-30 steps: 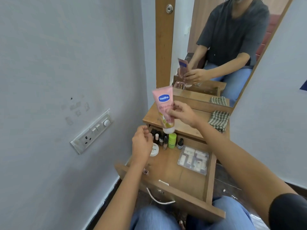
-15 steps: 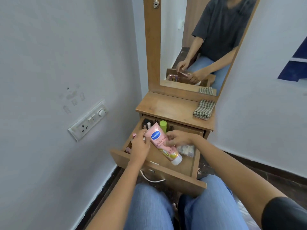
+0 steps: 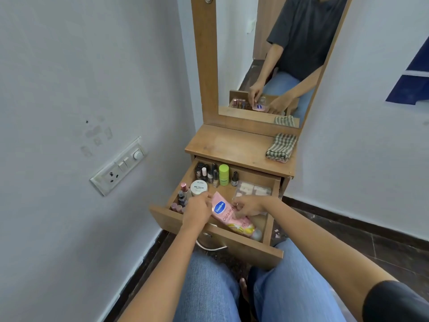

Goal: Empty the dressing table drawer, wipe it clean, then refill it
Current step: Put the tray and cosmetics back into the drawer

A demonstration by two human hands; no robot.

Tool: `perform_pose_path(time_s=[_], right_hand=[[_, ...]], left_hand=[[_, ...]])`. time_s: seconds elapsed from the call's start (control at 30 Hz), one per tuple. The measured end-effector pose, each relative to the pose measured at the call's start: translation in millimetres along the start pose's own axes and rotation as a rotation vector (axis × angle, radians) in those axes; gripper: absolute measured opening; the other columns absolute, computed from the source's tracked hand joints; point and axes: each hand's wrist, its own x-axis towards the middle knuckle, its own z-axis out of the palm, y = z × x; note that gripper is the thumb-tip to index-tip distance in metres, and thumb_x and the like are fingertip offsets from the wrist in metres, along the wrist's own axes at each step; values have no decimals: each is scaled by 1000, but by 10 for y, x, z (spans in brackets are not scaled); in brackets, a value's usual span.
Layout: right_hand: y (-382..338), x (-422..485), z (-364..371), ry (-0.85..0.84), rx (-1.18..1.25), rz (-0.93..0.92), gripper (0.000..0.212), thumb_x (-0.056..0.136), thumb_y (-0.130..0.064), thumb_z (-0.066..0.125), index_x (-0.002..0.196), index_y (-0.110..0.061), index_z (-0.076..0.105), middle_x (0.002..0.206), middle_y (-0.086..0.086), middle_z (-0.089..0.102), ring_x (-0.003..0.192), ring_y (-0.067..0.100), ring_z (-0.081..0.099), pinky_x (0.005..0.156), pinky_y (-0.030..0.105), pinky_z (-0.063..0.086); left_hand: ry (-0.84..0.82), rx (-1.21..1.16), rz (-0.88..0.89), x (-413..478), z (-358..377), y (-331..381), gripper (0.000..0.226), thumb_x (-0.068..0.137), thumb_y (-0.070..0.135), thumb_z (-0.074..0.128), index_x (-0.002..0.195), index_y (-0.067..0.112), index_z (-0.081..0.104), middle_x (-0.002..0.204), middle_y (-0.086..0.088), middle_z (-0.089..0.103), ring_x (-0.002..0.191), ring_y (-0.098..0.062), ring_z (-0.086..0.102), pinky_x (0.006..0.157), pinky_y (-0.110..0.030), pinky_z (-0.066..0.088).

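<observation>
Here: pink Vaseline tube (image 3: 223,214) in drawer (image 3: 241,248); jar (image 3: 198,187) reads NAIL POLISH.

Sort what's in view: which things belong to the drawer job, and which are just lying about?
Job: drawer, pink Vaseline tube, left hand, right hand, green bottle, nail polish jar, clear packet, striped cloth.
Lying about: wall switchboard, mirror.

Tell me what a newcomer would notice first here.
A pink Vaseline tube lies slantwise in the open drawer, with the left hand at its crimped end and the right hand on its middle. Behind it, a lime green bottle stands among small dark bottles at the drawer's back. A striped cloth sits folded on the tabletop's right end.
</observation>
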Motion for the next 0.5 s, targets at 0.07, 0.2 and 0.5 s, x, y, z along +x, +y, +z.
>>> perform_pose_path(time_s=[0.07, 0.2, 0.5], right_hand=[[31, 1, 26, -3, 10, 2, 36, 94, -21, 56, 127, -12, 46, 108, -6, 52, 103, 14, 51, 75, 17, 41], [33, -4, 93, 13, 37, -17, 44, 92, -14, 57, 134, -12, 44, 123, 0, 57, 107, 18, 58, 84, 26, 52], [-8, 80, 187, 61, -89, -57, 59, 86, 3, 47, 141, -16, 42, 129, 6, 58, 114, 22, 54, 100, 37, 45]], left_hand=[[-27, 63, 14, 10, 20, 14, 33, 97, 25, 44, 128, 21, 53, 118, -5, 64, 102, -16, 63, 60, -18, 47], [-26, 233, 72, 45, 26, 33, 34, 101, 32, 31, 126, 19, 51, 117, -8, 63, 105, -21, 62, 80, -31, 51], [-229, 394, 39, 126, 79, 56, 32, 98, 27, 40, 118, 9, 58, 115, -12, 61, 108, -28, 57, 85, -35, 49]])
